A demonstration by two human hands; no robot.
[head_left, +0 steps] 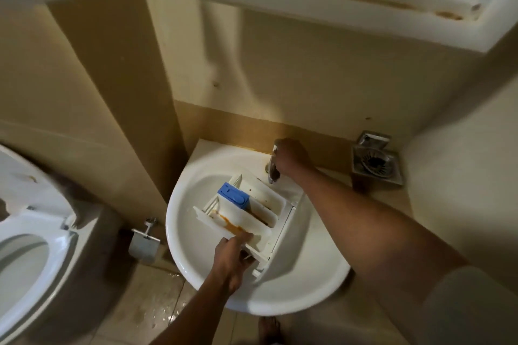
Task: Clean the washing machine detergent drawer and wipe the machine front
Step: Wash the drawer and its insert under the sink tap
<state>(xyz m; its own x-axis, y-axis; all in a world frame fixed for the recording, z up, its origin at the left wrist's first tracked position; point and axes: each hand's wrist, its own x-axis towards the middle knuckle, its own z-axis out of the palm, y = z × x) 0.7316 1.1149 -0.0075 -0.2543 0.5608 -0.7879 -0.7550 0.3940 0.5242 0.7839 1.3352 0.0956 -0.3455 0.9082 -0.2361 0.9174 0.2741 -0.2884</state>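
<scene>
A white detergent drawer [253,213] with a blue insert [233,195] lies in the white sink [193,238]. Brown and orange residue stains its compartments. My left hand [230,259] grips the drawer's near end, thumb on its rim. My right hand [288,155] is closed over the chrome tap [273,172] at the back of the sink, just above the drawer's far end. I cannot make out whether water runs. The washing machine is out of view.
A toilet with raised seat [30,235] stands at the left. A toilet-paper holder [144,244] hangs on the wall beside the sink. A metal soap dish [375,164] sits right of the tap. A white shelf [322,0] overhangs above. The tiled floor [151,314] is wet.
</scene>
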